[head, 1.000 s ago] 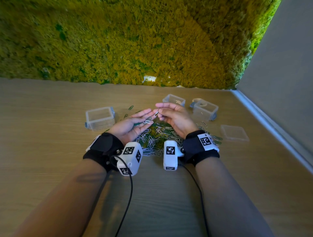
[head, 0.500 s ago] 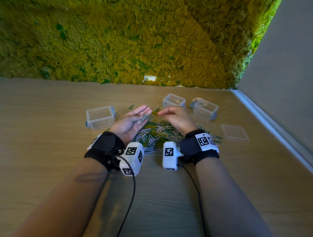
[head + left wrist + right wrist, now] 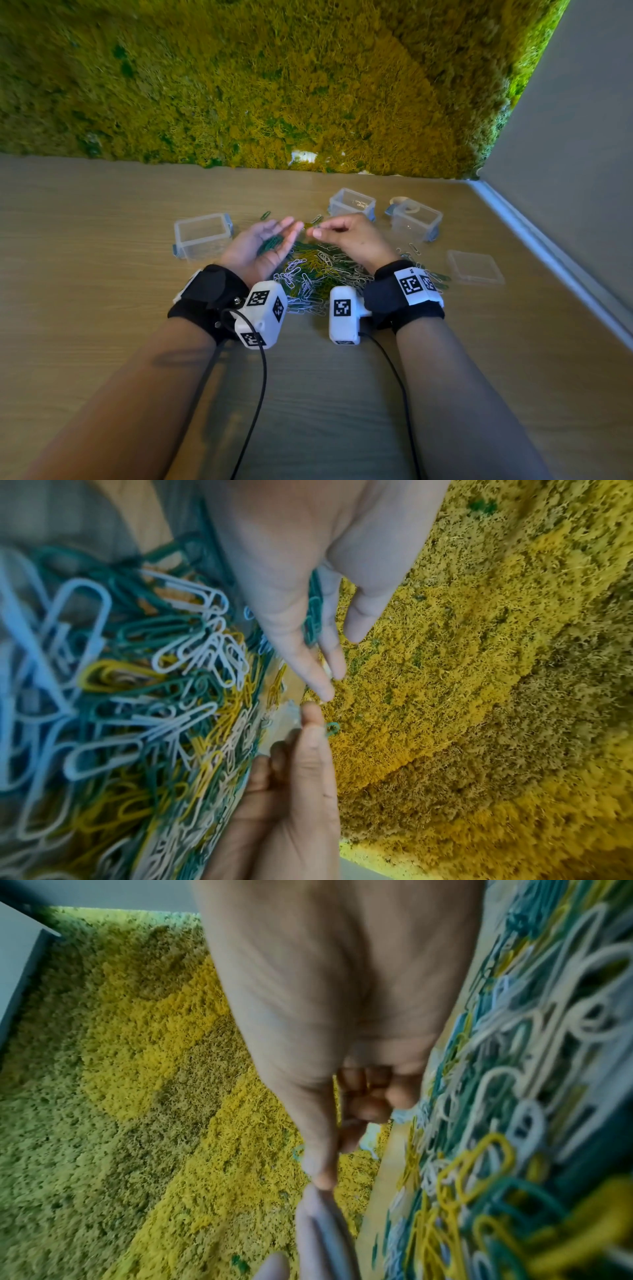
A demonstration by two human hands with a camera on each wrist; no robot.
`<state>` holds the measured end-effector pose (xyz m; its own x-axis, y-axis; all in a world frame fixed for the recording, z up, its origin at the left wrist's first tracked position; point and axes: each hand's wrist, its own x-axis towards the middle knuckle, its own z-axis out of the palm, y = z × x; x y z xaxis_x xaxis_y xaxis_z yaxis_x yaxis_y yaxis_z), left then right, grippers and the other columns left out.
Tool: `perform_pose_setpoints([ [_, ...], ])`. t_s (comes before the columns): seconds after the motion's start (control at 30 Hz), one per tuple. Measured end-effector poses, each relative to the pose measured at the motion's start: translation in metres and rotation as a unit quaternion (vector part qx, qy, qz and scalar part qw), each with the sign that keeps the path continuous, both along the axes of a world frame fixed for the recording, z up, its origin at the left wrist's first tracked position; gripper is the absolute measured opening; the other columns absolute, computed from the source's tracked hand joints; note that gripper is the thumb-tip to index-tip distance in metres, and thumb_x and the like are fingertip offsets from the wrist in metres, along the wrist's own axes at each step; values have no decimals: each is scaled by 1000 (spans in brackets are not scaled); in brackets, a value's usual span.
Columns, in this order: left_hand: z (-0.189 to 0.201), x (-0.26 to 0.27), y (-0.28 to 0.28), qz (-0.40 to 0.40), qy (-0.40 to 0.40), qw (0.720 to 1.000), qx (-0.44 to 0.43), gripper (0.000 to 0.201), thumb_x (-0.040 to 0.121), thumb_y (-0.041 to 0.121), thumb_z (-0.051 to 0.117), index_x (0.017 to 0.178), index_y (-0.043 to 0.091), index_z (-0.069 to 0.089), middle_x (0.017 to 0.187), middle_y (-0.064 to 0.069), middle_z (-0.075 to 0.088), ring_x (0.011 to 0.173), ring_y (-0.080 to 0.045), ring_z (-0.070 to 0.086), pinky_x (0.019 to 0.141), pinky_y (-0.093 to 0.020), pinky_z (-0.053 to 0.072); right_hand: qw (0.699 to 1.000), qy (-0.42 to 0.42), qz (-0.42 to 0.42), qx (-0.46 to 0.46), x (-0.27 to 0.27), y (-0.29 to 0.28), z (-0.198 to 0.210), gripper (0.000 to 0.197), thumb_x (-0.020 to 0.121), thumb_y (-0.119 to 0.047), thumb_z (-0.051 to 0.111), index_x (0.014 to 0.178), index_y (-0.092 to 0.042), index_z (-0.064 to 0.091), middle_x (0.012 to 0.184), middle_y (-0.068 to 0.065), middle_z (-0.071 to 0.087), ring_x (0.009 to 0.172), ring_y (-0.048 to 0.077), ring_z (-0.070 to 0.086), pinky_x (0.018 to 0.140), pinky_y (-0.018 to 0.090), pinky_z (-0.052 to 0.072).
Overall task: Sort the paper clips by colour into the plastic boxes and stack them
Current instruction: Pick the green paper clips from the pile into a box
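A mixed pile of green, yellow and white paper clips (image 3: 318, 270) lies on the wooden table between my wrists. My left hand (image 3: 284, 228) is held palm up just above the pile's far left edge, fingers nearly straight, with several green clips (image 3: 270, 244) lying in the palm; they also show as green clips (image 3: 313, 615) in the left wrist view. My right hand (image 3: 317, 233) pinches one green clip (image 3: 332, 727) between thumb and forefinger, right at the left fingertips. Three clear plastic boxes stand beyond: the left box (image 3: 202, 234), the middle box (image 3: 352, 202), the right box (image 3: 416, 219).
A clear lid (image 3: 474, 265) lies flat to the right of the pile. A tape roll (image 3: 400, 200) sits behind the right box. Stray clips (image 3: 265, 215) lie near the boxes. A moss wall (image 3: 274, 85) rises behind the table, and a grey wall (image 3: 582, 137) closes the right side.
My right hand dipped to the far edge of the pile and came back up to the left fingertips with a green clip. The left hand stayed palm up, drifting slightly away from me.
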<state>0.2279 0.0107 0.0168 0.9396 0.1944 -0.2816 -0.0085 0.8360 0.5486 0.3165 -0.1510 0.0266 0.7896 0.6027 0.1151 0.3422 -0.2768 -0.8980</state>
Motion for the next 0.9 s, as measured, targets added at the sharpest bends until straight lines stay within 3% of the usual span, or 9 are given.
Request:
perform_pose_setpoints([
  [0.1, 2, -1, -3, -56, 1, 997, 57, 35, 96, 16, 45, 120, -8, 53, 116, -25, 62, 93, -29, 69, 84, -32, 55, 996, 33, 2, 87, -4, 6, 2, 23, 83, -9, 70, 106, -6, 69, 90, -1, 70, 66, -2, 60, 61, 15, 46],
  [0.23, 4, -2, -8, -71, 24, 996, 56, 32, 100, 15, 39, 108, -6, 60, 92, -25, 68, 85, -25, 67, 77, -27, 56, 995, 2, -5, 100, -8, 15, -1, 32, 85, -9, 67, 116, -7, 64, 97, 0, 68, 85, 9, 64, 80, 25, 54],
  [0.33, 3, 2, 0, -26, 30, 999, -11, 29, 101, 16, 37, 101, -1, 60, 82, -15, 65, 66, -14, 62, 55, -18, 54, 997, -61, -47, -6, -2, 14, -6, 26, 90, -13, 63, 116, -11, 66, 114, 3, 67, 100, 13, 61, 97, 30, 48],
  [0.43, 2, 5, 7, 7, 29, 999, -40, 25, 101, 14, 36, 93, 2, 55, 71, -10, 59, 52, -9, 52, 43, -13, 42, 983, -103, -3, -150, -2, 18, -8, 30, 92, -19, 61, 121, -14, 64, 126, 4, 63, 112, 16, 58, 103, 32, 42],
  [0.57, -4, 8, 11, 3, 26, 997, -76, 29, 102, 16, 31, 86, 4, 52, 62, -6, 52, 39, -6, 43, 32, -15, 31, 963, -132, 35, -231, -7, 26, -6, 45, 84, -31, 70, 125, -15, 61, 123, 2, 59, 107, 14, 55, 95, 27, 41],
  [0.7, -4, 8, 9, 20, 32, 998, -46, 26, 101, 12, 35, 90, 0, 55, 68, -10, 57, 46, -9, 50, 39, -13, 40, 967, -133, 12, -217, -5, 23, -5, 19, 84, -17, 71, 101, -9, 69, 75, -13, 55, 65, 0, 47, 61, 17, 35],
  [0.77, -3, 7, 6, 26, 37, 999, -23, 25, 100, 12, 37, 92, -1, 58, 73, -12, 61, 52, -11, 55, 45, -15, 46, 959, -138, 10, -246, -5, 21, -5, 6, 85, -16, 67, 81, -12, 65, 68, -7, 52, 62, 6, 47, 58, 23, 35],
  [0.8, -3, 6, 6, 27, 41, 999, -10, 24, 100, 12, 39, 94, -1, 59, 76, -12, 63, 56, -12, 58, 49, -16, 50, 957, -140, 10, -255, -4, 20, -7, 15, 86, -17, 65, 72, -13, 61, 66, -4, 52, 60, 9, 47, 59, 25, 34],
  [0.9, -2, 4, 5, 27, 49, 998, 22, 21, 98, 13, 46, 101, 0, 62, 89, -15, 68, 70, -15, 65, 61, -20, 56, 974, -108, 2, -198, 1, 14, -10, 20, 89, -20, 63, 78, -4, 66, 71, 9, 60, 65, 14, 51, 65, 29, 39],
])
